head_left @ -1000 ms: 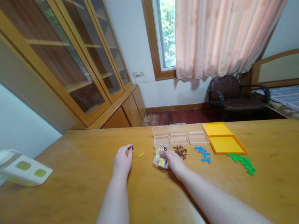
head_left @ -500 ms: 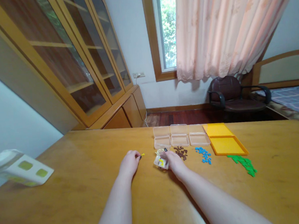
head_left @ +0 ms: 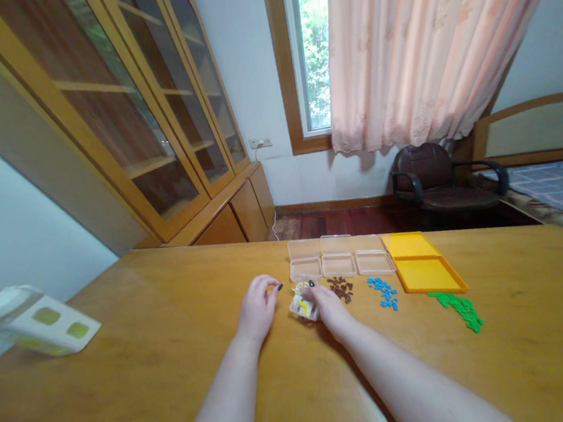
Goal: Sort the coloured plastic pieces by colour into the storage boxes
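Your left fingers [head_left: 274,284] narrowly pinch a yellow piece [head_left: 282,285], mostly hidden, just left of the box [head_left: 297,311]; your right hand [head_left: 330,305] grips that box's right side. On the worktop [head_left: 176,356], brown pieces [head_left: 341,289] lie just right of the box, blue pieces [head_left: 385,293] farther right, clear cases [head_left: 339,266] beyond it.

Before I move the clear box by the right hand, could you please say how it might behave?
The clear box looks thin-walled, so probably light and stiff. It seems open, with yellow bits inside that might spill if tipped.
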{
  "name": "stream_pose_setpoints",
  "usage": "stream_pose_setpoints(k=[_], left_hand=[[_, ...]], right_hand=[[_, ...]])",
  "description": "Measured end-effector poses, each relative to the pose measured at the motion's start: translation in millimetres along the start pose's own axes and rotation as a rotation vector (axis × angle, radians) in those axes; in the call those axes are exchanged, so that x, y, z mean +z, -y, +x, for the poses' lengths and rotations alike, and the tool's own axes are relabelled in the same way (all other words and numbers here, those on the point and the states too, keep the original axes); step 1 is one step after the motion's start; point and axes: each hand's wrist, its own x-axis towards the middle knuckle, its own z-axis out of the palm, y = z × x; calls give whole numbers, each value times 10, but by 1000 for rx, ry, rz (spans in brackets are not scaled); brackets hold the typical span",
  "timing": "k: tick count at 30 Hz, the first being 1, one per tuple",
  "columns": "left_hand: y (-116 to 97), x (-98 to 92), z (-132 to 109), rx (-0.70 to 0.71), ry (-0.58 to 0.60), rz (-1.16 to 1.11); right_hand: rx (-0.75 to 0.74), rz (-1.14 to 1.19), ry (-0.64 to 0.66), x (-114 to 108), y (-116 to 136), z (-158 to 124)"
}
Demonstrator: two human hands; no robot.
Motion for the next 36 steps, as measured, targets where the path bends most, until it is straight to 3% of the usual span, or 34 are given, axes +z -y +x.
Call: stream_pose_setpoints(k=[3, 5, 10, 13, 16, 21, 36], left_hand=[[-165, 65, -48, 143, 136, -83], [-165, 90, -57, 137, 192, -68], [179, 6, 0, -176, 102, 167], [398, -60, 32, -364, 146, 289], [497, -44, 39, -441, 190, 321], [476, 61, 33, -405, 233, 296], [489, 144, 38, -395, 280, 316]], right_hand=[[-48, -31, 5, -11, 0, 1], [-58, -13, 11, -16, -17, 15], [24, 58, -11, -5, -45, 39], [42, 54, -16, 5, -17, 24], [52, 24, -26, 15, 18, 9], [26, 30, -19, 25, 24, 9], [-4, -52, -11, 19, 54, -14]])
